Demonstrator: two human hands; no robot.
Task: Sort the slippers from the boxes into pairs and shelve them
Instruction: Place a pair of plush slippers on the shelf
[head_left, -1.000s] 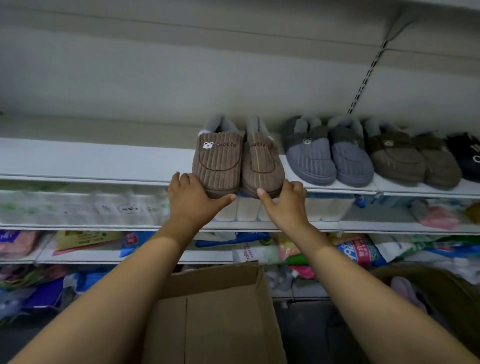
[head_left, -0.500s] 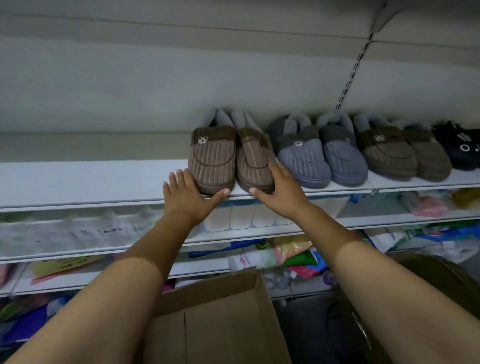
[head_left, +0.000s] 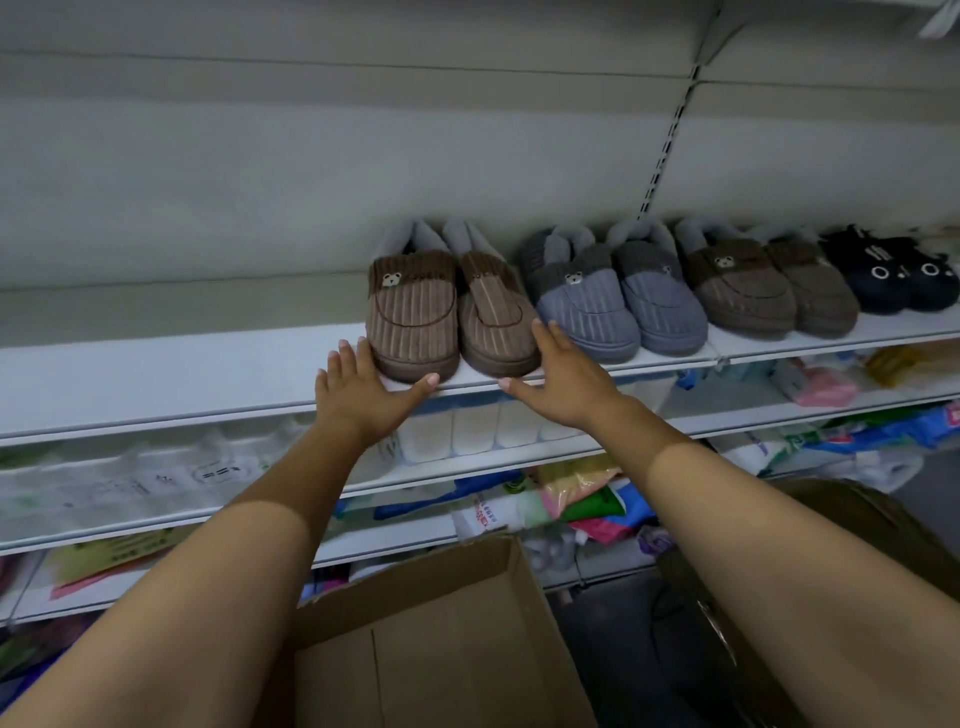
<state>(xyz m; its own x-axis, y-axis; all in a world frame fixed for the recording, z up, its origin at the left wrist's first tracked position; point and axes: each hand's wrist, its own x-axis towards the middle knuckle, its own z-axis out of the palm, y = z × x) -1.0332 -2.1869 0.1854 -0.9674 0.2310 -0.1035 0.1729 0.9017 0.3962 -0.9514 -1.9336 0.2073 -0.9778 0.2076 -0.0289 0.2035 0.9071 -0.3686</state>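
Item 1: tan slipper pair (head_left: 452, 322), ribbed, grey lining, bear patch on the left one. It stands on the top shelf (head_left: 156, 374), toes toward the near edge, the two slippers touching side by side. It is the leftmost pair in the row.

Item 2: left hand (head_left: 363, 395). Fingers straight and slightly spread, lying flat on the shelf against the left side of the pair, thumb stretched rightward along the toe. It grips nothing.

Item 3: right hand (head_left: 561, 379). Fingers straight, reaching far along the right side of the pair (in the gap next to the neighbouring slipper), thumb pointing left under the toe. It grips nothing.

Item 4: grey-blue pair (head_left: 618, 306), just right of the tan one, same shelf.

Item 5: dark brown pair (head_left: 769, 291), further right.

Item 6: black slipper (head_left: 893, 275) with white rings, at the right end, partly cut off.

Item 7: cardboard box (head_left: 441, 639), open, near, below and between the forearms.

Item 8: lower shelves (head_left: 519, 452), holding white rolls (head_left: 467, 431) and coloured packets (labels too blurred to read).
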